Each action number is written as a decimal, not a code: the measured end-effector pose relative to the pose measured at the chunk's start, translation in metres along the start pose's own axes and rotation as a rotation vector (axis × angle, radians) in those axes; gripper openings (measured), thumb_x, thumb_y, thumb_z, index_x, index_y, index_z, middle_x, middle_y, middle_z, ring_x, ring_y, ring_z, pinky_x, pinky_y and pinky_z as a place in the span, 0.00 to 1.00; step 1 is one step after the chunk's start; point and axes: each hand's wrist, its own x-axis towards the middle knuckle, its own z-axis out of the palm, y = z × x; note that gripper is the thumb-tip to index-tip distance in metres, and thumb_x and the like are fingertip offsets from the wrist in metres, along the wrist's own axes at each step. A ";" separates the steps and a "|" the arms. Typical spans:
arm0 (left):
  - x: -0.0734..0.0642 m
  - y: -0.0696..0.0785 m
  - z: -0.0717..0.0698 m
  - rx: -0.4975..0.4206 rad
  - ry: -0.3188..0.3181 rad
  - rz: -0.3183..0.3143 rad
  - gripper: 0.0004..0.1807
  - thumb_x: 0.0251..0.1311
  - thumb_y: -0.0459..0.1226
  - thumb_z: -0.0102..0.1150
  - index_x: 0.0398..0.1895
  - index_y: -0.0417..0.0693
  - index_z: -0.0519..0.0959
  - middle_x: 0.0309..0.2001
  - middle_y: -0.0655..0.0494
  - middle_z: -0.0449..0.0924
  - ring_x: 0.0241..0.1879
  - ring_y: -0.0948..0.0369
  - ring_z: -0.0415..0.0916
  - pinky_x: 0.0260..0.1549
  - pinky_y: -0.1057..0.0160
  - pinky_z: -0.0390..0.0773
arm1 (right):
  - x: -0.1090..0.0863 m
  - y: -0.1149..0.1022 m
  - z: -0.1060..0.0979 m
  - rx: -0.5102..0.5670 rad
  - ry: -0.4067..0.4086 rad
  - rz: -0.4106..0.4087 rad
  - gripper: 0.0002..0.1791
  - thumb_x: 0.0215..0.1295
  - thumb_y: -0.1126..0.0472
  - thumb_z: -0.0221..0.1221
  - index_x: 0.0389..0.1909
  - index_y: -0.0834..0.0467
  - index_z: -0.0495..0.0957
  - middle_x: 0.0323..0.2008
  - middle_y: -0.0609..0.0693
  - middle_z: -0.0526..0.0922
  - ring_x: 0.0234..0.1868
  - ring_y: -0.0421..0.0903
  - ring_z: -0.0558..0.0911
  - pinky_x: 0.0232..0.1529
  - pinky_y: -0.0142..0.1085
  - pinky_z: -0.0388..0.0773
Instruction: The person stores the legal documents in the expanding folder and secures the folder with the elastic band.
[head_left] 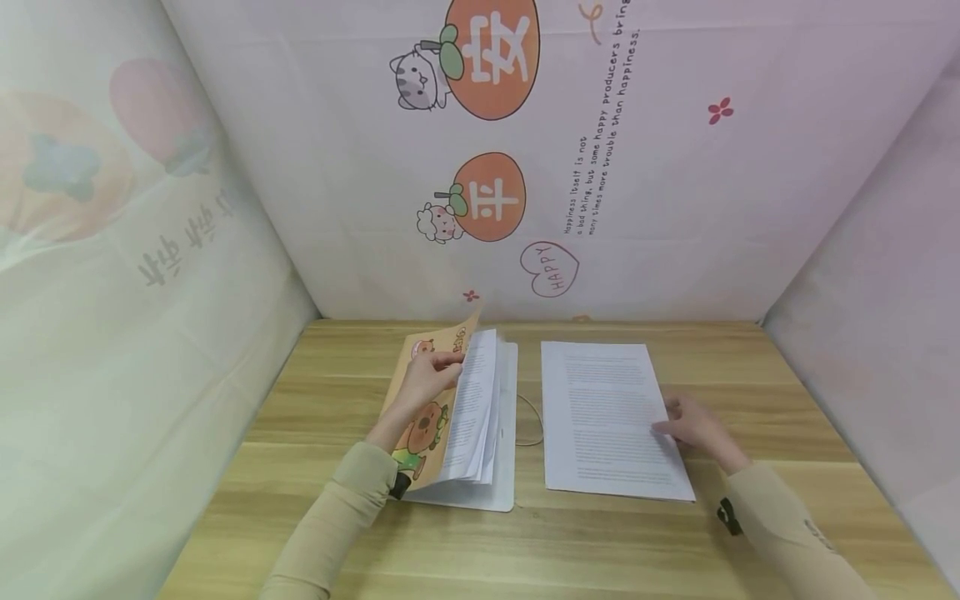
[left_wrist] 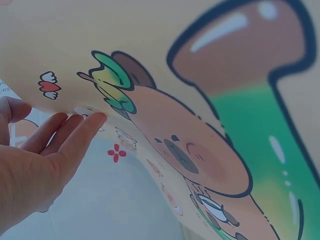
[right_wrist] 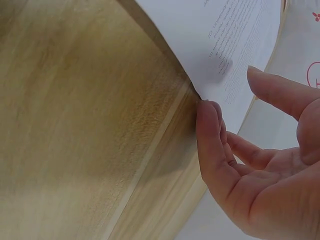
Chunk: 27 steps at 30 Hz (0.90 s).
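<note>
An orange folder [head_left: 411, 454] with cartoon capybaras on its cover stands partly open at the centre-left, with loose printed sheets [head_left: 472, 408] inside. My left hand [head_left: 429, 383] pinches the cover's edge and holds it raised; the left wrist view shows this hand [left_wrist: 42, 160] by the cover [left_wrist: 180, 145]. To the right lies a stack of printed paper [head_left: 603, 417]. At its right edge is my right hand [head_left: 693, 429]. In the right wrist view, the right hand's [right_wrist: 260, 175] fingertips touch the edge of the paper [right_wrist: 200, 45], while the thumb stands apart above it.
A thin elastic cord [head_left: 542, 421] loops out from the folder's right side. The wooden table [head_left: 600, 550] meets a white printed cloth wall [head_left: 660, 233] at the back. Cloth walls also rise at left [head_left: 112, 350] and right [head_left: 885, 292].
</note>
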 end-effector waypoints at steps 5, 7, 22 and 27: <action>0.000 0.000 0.000 0.001 0.007 0.012 0.22 0.62 0.37 0.53 0.58 0.38 0.80 0.56 0.39 0.82 0.50 0.51 0.83 0.45 0.61 0.86 | 0.002 0.002 0.002 -0.022 0.019 -0.022 0.34 0.59 0.60 0.64 0.59 0.79 0.64 0.52 0.79 0.73 0.43 0.59 0.81 0.37 0.43 0.82; 0.000 0.001 0.000 0.000 0.008 0.012 0.22 0.62 0.36 0.53 0.58 0.37 0.80 0.56 0.39 0.82 0.50 0.51 0.83 0.45 0.60 0.86 | 0.003 0.002 0.003 -0.037 0.023 -0.026 0.34 0.58 0.60 0.64 0.58 0.79 0.65 0.52 0.79 0.73 0.44 0.62 0.80 0.39 0.46 0.81; 0.000 0.000 0.001 -0.001 0.012 0.007 0.22 0.61 0.36 0.53 0.57 0.35 0.80 0.55 0.37 0.82 0.50 0.49 0.84 0.43 0.62 0.86 | 0.007 -0.006 0.014 -0.130 0.042 0.068 0.30 0.55 0.60 0.66 0.51 0.78 0.69 0.38 0.67 0.80 0.34 0.53 0.79 0.30 0.39 0.77; 0.000 0.001 0.000 0.000 0.015 0.005 0.22 0.61 0.36 0.53 0.57 0.36 0.80 0.55 0.37 0.82 0.50 0.49 0.84 0.44 0.62 0.86 | 0.008 -0.006 0.014 -0.122 0.048 0.073 0.32 0.54 0.61 0.66 0.53 0.79 0.71 0.44 0.72 0.80 0.38 0.57 0.80 0.34 0.43 0.79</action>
